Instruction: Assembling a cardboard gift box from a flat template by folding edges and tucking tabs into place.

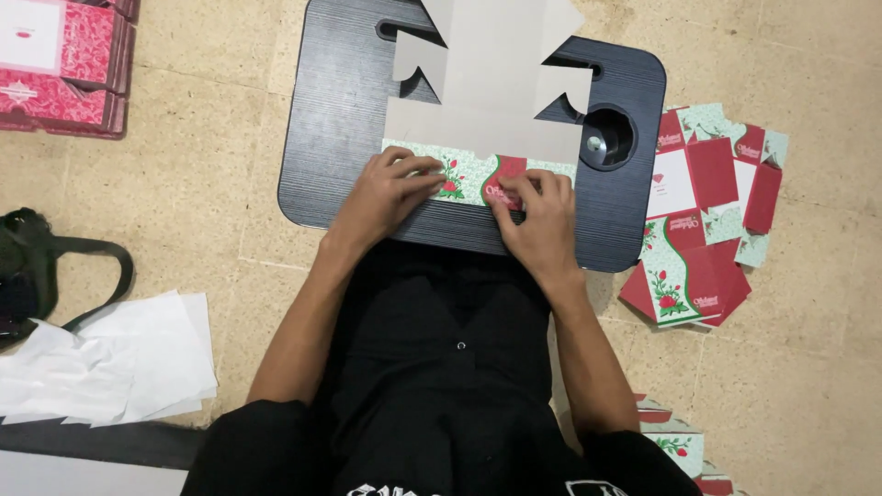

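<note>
At far left a stack of red boxes sits on the beige tile floor, with white paper sheets below. On the dark ridged lap desk lies a flat grey cardboard blank. The left hand and right hand press its folded green-and-red flap, fingers bent. At right, printed carton blanks lie loose.
</note>
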